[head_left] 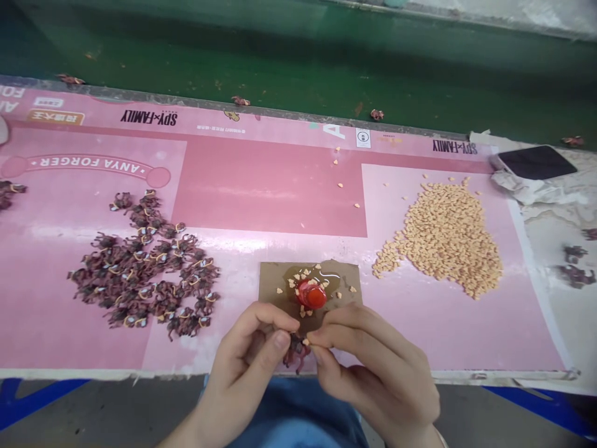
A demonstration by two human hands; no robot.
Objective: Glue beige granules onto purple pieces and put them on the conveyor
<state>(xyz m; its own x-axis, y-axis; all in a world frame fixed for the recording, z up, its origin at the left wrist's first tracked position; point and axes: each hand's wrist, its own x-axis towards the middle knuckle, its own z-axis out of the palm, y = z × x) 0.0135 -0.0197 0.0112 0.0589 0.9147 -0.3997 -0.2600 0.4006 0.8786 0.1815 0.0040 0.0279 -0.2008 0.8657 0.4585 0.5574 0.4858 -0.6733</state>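
Two heaps lay on a pink printed board (268, 186): banded dark-red sprigs (144, 264) at left, tan heart-shaped bits (443, 239) at right; between them, near the front edge, sat a cardboard square (338, 280) smeared with glossy liquid, bearing a red bottle cap (311, 294) among scattered bits; the right hand (375, 373) pinched one tan bit (306, 341) narrowly between thumb and forefinger; the left hand (245, 373), fingers curled, was close by a single sprig (296, 353), its grip impossible to tell; past the board, a green surface (298, 56) carried stray sprigs; a dark phone (536, 162) rested on crumpled paper (522, 186) at right.
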